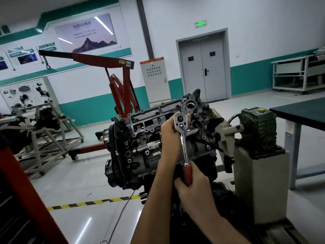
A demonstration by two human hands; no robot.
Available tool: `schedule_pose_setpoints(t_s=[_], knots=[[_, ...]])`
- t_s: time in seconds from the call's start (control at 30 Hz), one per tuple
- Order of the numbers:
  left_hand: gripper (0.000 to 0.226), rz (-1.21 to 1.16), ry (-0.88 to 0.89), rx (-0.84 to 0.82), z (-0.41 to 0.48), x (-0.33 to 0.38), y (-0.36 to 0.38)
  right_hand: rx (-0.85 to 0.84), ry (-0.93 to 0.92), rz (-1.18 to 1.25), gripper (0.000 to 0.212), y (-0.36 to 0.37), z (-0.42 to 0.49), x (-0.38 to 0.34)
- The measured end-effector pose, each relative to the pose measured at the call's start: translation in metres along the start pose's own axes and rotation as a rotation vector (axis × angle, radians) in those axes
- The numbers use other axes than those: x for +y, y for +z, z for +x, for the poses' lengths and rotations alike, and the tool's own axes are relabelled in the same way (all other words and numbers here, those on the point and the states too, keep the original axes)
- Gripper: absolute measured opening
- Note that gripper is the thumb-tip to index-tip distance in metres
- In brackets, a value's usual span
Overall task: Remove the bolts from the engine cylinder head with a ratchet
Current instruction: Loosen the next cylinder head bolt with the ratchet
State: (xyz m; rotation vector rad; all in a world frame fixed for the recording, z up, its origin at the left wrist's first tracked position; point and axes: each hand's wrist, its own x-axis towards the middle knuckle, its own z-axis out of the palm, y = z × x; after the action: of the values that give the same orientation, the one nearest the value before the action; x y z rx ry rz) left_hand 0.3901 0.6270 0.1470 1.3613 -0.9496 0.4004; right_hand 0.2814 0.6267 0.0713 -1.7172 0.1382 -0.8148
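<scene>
So the engine (140, 138) sits on its stand in the middle of the shop floor, tipped so the cylinder head (151, 118) faces the camera. The ratchet (184, 143) is on the right-hand end of that head. Its chrome shaft runs nearly straight down from the round end to a red handle. Both hands are on it. The left hand (169, 128) cups the round end, fingers curled round behind it, with 1 fingertip poking out on the far side. The right hand (192, 185) is lower down, fingers wrapped close together round the red handle. Can't see the bolt itself, the ratchet and the left hand cover it.

Behind the engine there's a red crane (123, 76) with a chain hanging off the boom, a grey cabinet (153, 80) and a grey double door (202, 71). Off to the right sits a green gearbox (256, 127) on a block, joined to the stand by a shaft, and beside that a dark-topped table (299, 108). Yellow and black tape (95, 202) runs across the floor in front.
</scene>
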Motion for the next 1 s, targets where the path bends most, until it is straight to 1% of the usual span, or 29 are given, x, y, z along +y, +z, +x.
schedule_pose_setpoints(t_s=[0.03,0.1,0.17,0.2,0.27,0.33,0.37,0.43,0.5,0.6,0.67,0.73,0.77,0.83,0.93,1.0], knots=[[0.050,-0.012,-0.002,-0.003,0.000,0.000,0.000,-0.011,0.001,0.029,0.025,0.004,0.000,-0.001],[0.050,-0.012,-0.012,-0.002,0.002,0.000,-0.002,-0.095,-0.017,-0.063,0.022,-0.014,0.004,-0.005],[0.049,0.020,-0.029,-0.030,0.006,-0.001,-0.003,-0.224,-0.080,-0.256,0.019,-0.058,0.018,-0.006],[0.047,0.046,-0.036,-0.054,0.008,0.000,-0.003,-0.292,-0.115,-0.378,0.021,-0.084,0.031,-0.010],[0.034,0.089,-0.050,-0.101,0.011,0.002,-0.003,-0.412,-0.158,-0.652,0.026,-0.128,0.063,-0.027],[0.023,0.105,-0.064,-0.105,0.012,0.002,-0.006,-0.464,-0.223,-0.796,0.023,-0.146,0.088,-0.041],[0.025,0.094,-0.065,-0.087,0.011,0.000,-0.008,-0.470,-0.248,-0.813,0.023,-0.146,0.093,-0.043],[0.039,0.051,-0.061,-0.032,0.007,-0.002,-0.013,-0.467,-0.229,-0.776,0.021,-0.132,0.085,-0.036],[0.044,0.028,-0.056,-0.002,0.003,-0.001,-0.012,-0.385,-0.197,-0.586,0.016,-0.109,0.057,-0.019],[0.047,0.015,-0.060,0.028,0.000,0.003,-0.007,-0.125,-0.104,-0.252,0.016,-0.056,0.014,-0.004],[0.049,-0.004,-0.053,0.035,0.000,0.003,-0.006,-0.068,-0.031,-0.057,0.018,-0.018,0.001,-0.004],[0.050,-0.006,-0.043,0.031,0.001,0.002,-0.007,-0.072,-0.006,0.023,0.018,0.003,-0.004,-0.005],[0.050,0.002,-0.042,0.031,0.001,0.002,-0.008,-0.094,0.000,0.010,0.018,0.000,-0.002,-0.006],[0.049,0.024,-0.046,0.029,0.003,0.001,-0.009,-0.183,-0.042,-0.116,0.019,-0.027,0.007,-0.007],[0.049,0.036,-0.038,-0.012,0.004,0.000,-0.007,-0.382,-0.132,-0.463,0.032,-0.099,0.040,-0.019],[0.048,0.052,-0.022,-0.004,0.004,-0.002,-0.003,-0.457,-0.171,-0.688,0.033,-0.134,0.068,-0.035]])
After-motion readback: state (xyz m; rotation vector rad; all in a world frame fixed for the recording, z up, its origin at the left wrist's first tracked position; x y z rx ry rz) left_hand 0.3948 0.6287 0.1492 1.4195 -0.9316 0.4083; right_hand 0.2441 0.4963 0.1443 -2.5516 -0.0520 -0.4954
